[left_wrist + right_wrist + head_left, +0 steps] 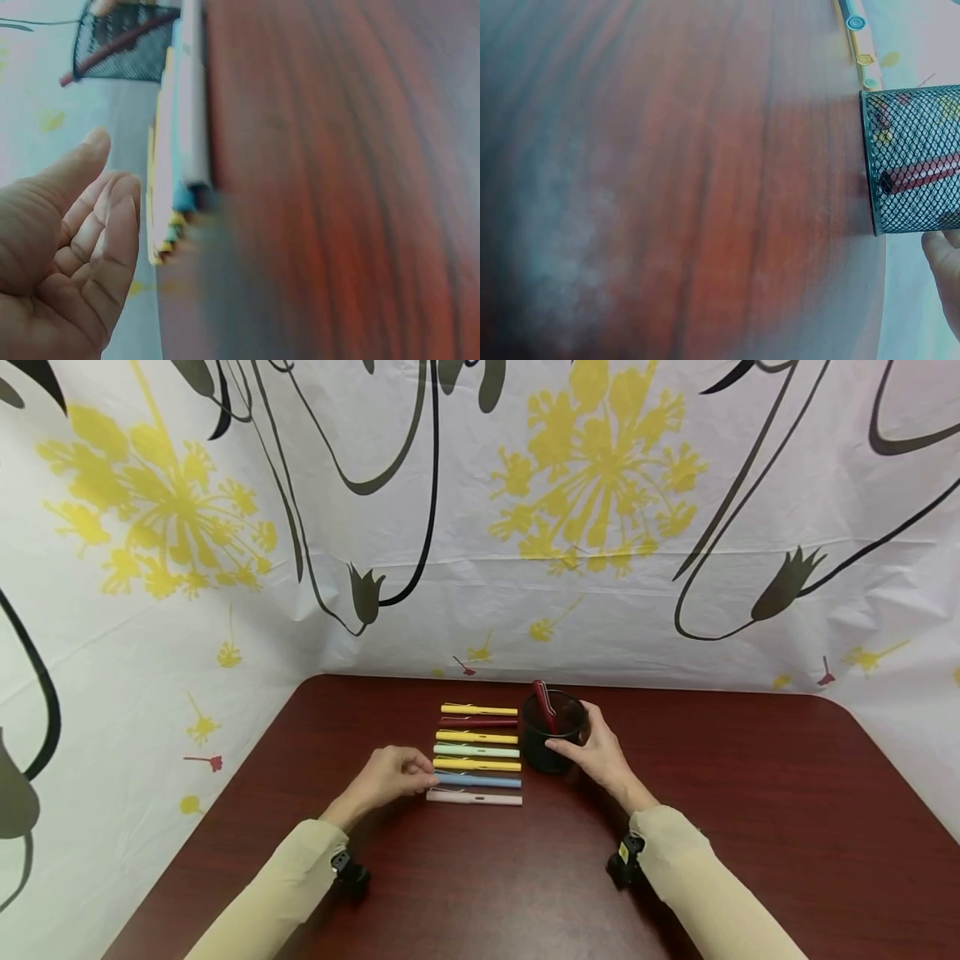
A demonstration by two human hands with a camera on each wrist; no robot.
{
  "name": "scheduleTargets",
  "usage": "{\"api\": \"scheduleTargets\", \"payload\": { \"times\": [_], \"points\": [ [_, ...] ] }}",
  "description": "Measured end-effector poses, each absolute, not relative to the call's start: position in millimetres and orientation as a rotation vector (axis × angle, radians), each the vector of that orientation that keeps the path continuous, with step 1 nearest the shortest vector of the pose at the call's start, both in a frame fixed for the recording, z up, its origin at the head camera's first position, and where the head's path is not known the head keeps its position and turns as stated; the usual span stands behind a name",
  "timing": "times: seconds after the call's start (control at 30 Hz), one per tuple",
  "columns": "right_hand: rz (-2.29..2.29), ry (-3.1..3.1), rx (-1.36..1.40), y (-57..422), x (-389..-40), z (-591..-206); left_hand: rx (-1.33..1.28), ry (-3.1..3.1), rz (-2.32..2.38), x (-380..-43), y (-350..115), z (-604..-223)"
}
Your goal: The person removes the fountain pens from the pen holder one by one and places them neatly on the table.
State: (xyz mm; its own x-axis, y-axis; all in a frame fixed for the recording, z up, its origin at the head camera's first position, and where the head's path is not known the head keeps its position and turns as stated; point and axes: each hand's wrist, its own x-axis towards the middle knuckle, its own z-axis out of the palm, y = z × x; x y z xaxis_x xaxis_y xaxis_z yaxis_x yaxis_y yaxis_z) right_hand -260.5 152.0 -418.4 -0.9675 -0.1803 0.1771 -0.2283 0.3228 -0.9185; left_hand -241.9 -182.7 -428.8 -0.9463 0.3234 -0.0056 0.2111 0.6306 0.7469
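Note:
Several capped pens lie side by side in a column on the table. Nearest is a pale pink pen, then a blue pen, a yellow pen and a mint green pen. Beyond these come another yellow pen, a dark red pen and the farthest yellow pen. My left hand is at their left ends, by the blue pen; its thumb and loosely bent fingers hold nothing. My right hand grips a black mesh pen cup standing upright, a red pen leaning inside.
The dark reddish-brown table has rounded far corners. Behind and left of it hangs a white cloth with yellow and grey plant prints. A small black camera is strapped at each sleeve cuff.

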Motion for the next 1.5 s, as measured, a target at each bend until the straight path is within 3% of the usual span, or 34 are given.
{"api": "scheduleTargets", "payload": {
  "times": [0.8, 1.5],
  "points": [
    [1.766, -2.507, 0.387, 151.5, -259.3, -418.2, 0.325, 2.399, 1.824, -291.0, -74.8, -395.9],
    [1.782, -2.498, 0.387, 152.3, -260.5, -419.7, 0.264, 2.399, 1.896, -310.4, -37.3, -388.0]
  ]
}}
